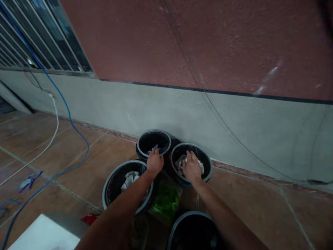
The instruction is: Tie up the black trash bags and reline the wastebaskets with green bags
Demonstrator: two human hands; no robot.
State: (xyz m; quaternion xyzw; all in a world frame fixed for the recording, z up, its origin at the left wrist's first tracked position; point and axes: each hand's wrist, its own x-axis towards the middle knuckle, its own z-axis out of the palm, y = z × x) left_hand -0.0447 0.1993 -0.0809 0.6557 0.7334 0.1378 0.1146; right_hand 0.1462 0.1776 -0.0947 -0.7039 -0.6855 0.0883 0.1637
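Note:
My left hand (155,161) is at the front rim of the back bin (142,152), a black-lined bin with a grey rim. Its fingers are curled, and a small greyish piece (155,147) shows just past the fingertips; whether they grip it or the rim is unclear. Over the right bin (207,163) reaches my right hand (192,168), its fingers slightly apart above crumpled whitish scraps (180,163) inside. Beneath my left forearm stands the left bin (110,185), with crumpled white pieces (130,178) in it.
Close to me is another black bin (194,231). A green plastic packet (166,201) lies among the bins. A wall (117,104) rises right behind them. Blue cable (78,166), white cable (56,125), purple-handled pliers (30,181) and a white box (44,234) are at the left.

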